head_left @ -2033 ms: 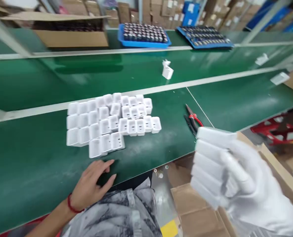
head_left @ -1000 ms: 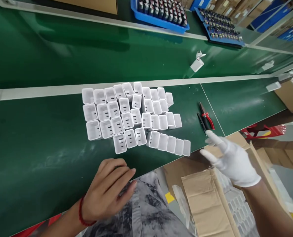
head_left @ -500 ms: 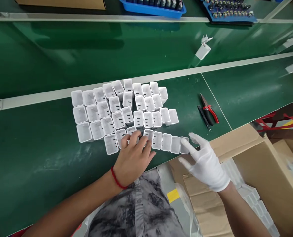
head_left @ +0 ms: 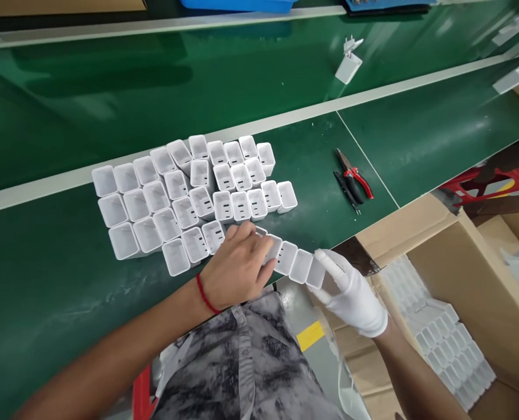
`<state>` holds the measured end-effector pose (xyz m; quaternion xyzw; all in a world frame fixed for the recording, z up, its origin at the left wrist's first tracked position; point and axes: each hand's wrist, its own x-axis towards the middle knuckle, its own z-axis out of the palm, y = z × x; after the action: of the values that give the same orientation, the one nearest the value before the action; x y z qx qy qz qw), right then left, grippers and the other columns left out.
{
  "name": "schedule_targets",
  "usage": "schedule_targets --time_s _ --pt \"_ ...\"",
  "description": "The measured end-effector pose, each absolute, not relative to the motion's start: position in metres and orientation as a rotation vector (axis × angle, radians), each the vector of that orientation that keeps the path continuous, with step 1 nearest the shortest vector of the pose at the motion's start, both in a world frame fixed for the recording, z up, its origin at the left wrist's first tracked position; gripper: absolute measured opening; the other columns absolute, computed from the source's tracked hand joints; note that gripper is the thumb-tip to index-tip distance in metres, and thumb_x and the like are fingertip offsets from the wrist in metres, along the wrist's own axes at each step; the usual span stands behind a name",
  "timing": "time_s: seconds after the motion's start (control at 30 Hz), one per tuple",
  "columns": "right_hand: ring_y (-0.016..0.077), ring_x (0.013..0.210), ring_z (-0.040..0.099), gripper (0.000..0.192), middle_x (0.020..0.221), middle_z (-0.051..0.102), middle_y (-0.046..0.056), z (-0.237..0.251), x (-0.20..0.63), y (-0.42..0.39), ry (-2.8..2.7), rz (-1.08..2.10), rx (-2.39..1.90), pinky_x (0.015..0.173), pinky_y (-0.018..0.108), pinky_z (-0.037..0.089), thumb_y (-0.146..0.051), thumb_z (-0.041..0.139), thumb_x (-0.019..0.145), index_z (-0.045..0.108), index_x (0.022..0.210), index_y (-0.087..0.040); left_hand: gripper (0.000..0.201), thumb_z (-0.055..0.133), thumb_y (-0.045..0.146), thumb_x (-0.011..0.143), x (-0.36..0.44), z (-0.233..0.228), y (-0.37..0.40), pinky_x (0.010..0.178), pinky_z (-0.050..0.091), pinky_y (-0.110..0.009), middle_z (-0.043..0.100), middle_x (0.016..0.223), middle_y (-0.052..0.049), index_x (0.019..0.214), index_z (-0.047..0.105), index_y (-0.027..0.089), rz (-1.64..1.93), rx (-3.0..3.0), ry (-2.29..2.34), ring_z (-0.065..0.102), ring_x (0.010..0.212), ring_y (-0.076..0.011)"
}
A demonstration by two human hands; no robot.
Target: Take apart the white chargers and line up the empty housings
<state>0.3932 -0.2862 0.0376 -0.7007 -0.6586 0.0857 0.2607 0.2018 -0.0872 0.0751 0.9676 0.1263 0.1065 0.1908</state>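
Many white plastic housings, hollow with open tops, stand in rows on the green bench, such as this housing point(head_left: 124, 240) at the left. My left hand point(head_left: 238, 265), bare with a red cord at the wrist, curls its fingers around the left part of the front row and covers some of it. At that row's right end, my gloved right hand point(head_left: 351, 294) has thumb and fingers around the last housing point(head_left: 316, 272). Between my hands a slanting line of housings point(head_left: 286, 258) shows, with its right end at the bench edge. Small dark slots mark several housings.
Red-and-black pliers point(head_left: 356, 182) and a thin black cutter point(head_left: 345, 191) lie on the bench point(head_left: 417, 140) to the right. Below the edge, an open cardboard box point(head_left: 464, 262) holds more white housings point(head_left: 449, 344). A white plug adapter point(head_left: 349, 67) is on the back panel.
My right hand's fingers have closed in on the end housing. The front row's right part now slants more toward me. The view has shifted, moving the bench items left.
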Motion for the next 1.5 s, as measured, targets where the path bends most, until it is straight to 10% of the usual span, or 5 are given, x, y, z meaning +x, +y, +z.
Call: schedule_targets --time_s 0.43,0.7,1.03,1.3,1.5 --pt "0.0235 0.090 0.067 0.082 0.106 0.062 0.009 0.026 0.347 -0.318 -1.521 0.208 -2.011 0.064 0.036 0.060 -0.027 0.064 0.088 0.016 0.154 -0.038 0.041 0.044 0.036 0.098 0.242 0.074 -0.090 0.077 0.044 -0.044 0.061 0.074 -0.012 0.122 0.060 0.007 0.187 2.826 0.055 0.049 0.089 -0.0301" --pt "0.0269 0.082 0.069 0.081 0.107 0.061 0.012 0.021 0.308 -0.306 -1.157 0.093 -2.200 0.054 0.036 0.058 -0.049 0.063 0.086 0.019 0.153 -0.037 0.024 0.051 0.026 0.093 0.293 0.087 -0.073 0.074 0.041 -0.037 0.060 0.074 -0.010 0.103 0.068 0.013 -0.031 2.872 -0.290 0.047 0.090 -0.0280" --pt "0.0181 0.061 0.067 0.062 0.087 0.065 0.005 0.018 0.264 -0.238 -1.102 0.155 -2.094 0.051 0.029 0.055 -0.028 0.054 0.090 0.031 0.148 -0.024 0.015 0.061 0.012 0.074 0.312 0.097 -0.054 0.072 0.040 -0.032 0.061 0.068 -0.003 0.084 0.068 0.020 -0.343 2.705 -0.382 0.047 0.085 -0.0233" --pt "0.0160 0.049 0.059 0.014 0.058 0.063 -0.001 0.005 0.278 -0.181 -1.307 -0.383 -2.078 0.052 0.028 0.044 -0.023 0.054 0.090 0.063 0.099 -0.016 0.015 0.064 0.013 0.070 0.316 0.106 -0.048 0.072 0.039 -0.037 0.059 0.061 -0.004 0.057 0.058 0.018 -0.357 2.727 -0.318 0.051 0.077 -0.0226" --pt "0.0174 0.059 0.054 0.035 0.073 0.063 0.003 0.019 0.282 -0.188 -1.727 -0.324 -2.061 0.054 0.030 0.033 -0.027 0.050 0.091 0.063 0.123 -0.021 0.015 0.055 0.021 0.086 0.278 0.132 -0.027 0.070 0.044 -0.032 0.068 0.085 -0.004 0.077 0.066 0.020 -0.140 2.634 -0.240 0.057 0.080 -0.0183"
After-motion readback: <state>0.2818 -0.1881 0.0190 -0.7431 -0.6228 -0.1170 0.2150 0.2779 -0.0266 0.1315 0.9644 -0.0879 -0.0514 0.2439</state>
